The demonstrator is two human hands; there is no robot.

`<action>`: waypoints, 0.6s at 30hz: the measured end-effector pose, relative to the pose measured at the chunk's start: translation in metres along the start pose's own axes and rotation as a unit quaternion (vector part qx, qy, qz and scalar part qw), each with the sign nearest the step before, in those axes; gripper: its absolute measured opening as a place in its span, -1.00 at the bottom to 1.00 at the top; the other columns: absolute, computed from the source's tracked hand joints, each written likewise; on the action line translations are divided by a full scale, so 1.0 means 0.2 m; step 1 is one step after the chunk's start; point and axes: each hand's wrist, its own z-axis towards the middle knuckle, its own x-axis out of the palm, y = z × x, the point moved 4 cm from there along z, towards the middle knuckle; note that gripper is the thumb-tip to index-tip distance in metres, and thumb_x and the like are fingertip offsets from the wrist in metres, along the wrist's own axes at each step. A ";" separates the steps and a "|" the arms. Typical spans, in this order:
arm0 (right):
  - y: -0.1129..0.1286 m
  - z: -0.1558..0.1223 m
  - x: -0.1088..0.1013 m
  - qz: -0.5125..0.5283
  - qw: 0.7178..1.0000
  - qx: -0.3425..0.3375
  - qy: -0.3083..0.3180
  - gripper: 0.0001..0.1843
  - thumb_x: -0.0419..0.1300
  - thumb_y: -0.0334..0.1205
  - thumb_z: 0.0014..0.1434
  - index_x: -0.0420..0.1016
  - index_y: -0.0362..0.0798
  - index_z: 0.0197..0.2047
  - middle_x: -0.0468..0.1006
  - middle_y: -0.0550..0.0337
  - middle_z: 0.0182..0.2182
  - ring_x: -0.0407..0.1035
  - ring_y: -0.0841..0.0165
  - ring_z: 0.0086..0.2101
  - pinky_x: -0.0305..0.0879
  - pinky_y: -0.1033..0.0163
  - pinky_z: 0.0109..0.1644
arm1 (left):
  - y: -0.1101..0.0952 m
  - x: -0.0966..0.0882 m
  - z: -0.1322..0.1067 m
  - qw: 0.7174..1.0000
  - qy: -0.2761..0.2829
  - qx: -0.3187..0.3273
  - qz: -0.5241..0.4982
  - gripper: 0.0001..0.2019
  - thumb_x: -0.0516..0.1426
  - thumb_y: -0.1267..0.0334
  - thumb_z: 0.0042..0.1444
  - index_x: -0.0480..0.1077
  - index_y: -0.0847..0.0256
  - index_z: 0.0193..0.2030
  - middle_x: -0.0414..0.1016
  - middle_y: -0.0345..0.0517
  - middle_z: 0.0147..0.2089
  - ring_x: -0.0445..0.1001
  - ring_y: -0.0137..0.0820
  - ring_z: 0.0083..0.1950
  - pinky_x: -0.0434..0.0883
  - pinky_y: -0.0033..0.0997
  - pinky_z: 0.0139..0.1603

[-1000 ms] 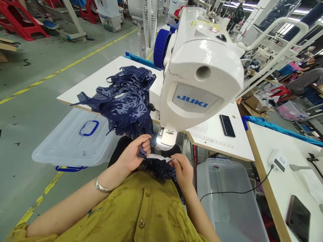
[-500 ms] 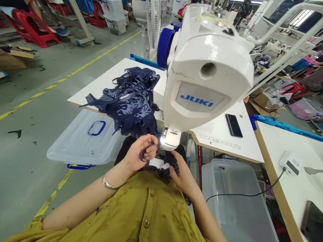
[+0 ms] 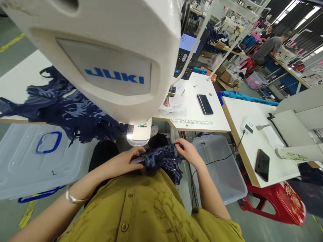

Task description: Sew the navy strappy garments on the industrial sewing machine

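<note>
A small piece of navy patterned fabric [image 3: 161, 159] is stretched between both hands just below the lit foot of a white JUKI sewing machine [image 3: 113, 57]. My left hand [image 3: 123, 161] lies on its left end with the fingers closed over the cloth. My right hand [image 3: 188, 152] pinches the right end. A larger heap of the same navy fabric [image 3: 63, 112] lies on the white table [image 3: 199, 119] to the left of the machine. The machine head hides the needle area.
A clear lidded bin with blue handles [image 3: 32, 161] stands on the floor at left; another clear bin [image 3: 219, 168] sits under the table at right. Two phones [image 3: 205, 104] [image 3: 262, 164] lie on the tables. A red stool [image 3: 280, 201] stands at right. A person works far back.
The camera has moved in close and swung right, so the machine fills the top. Both hands have spread apart and flattened the fabric piece; the white label seen earlier no longer shows.
</note>
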 end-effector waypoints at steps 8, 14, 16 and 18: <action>-0.48 -0.09 0.45 -0.120 0.971 0.086 0.187 0.32 0.47 0.02 -0.25 -0.18 -0.07 0.43 -0.14 -0.23 0.39 -0.23 -0.02 0.36 -0.13 -0.08 0.36 | 0.38 0.58 0.50 0.953 0.087 0.011 0.291 0.35 0.35 -0.12 -0.32 -0.38 0.35 0.45 -0.48 0.41 0.47 -0.46 0.15 0.47 -0.29 0.17 0.38; -0.60 -0.02 0.76 -0.084 0.974 0.057 0.200 0.21 0.40 -0.16 -0.21 -0.16 0.01 0.43 -0.03 -0.13 0.37 -0.09 0.06 0.34 -0.04 -0.04 0.34 | 0.52 0.66 0.56 0.973 0.084 -0.034 0.211 0.38 0.40 0.01 -0.44 -0.32 0.44 0.43 -0.14 0.54 0.42 -0.09 0.13 0.44 -0.07 0.09 0.37; -0.64 0.02 0.75 -0.074 0.981 0.048 0.175 -0.06 0.25 -0.34 -0.13 0.08 -0.02 0.35 0.25 -0.07 0.23 0.15 0.14 0.25 0.08 0.07 0.30 | 0.53 0.64 0.54 0.980 0.056 -0.068 0.181 0.18 0.37 0.08 -0.39 -0.04 0.43 0.39 0.23 0.45 0.29 0.27 0.10 0.28 0.27 -0.03 0.21; -0.64 0.05 0.74 -0.091 0.981 0.034 0.165 -0.23 0.16 -0.42 -0.15 0.31 -0.03 0.21 0.39 -0.05 0.13 0.26 0.10 0.19 0.13 0.07 0.28 | 0.53 0.61 0.52 0.980 0.028 -0.099 0.168 -0.20 0.31 0.17 -0.31 0.31 0.32 0.18 0.53 0.25 -0.01 0.52 0.07 -0.02 0.45 -0.07 -0.08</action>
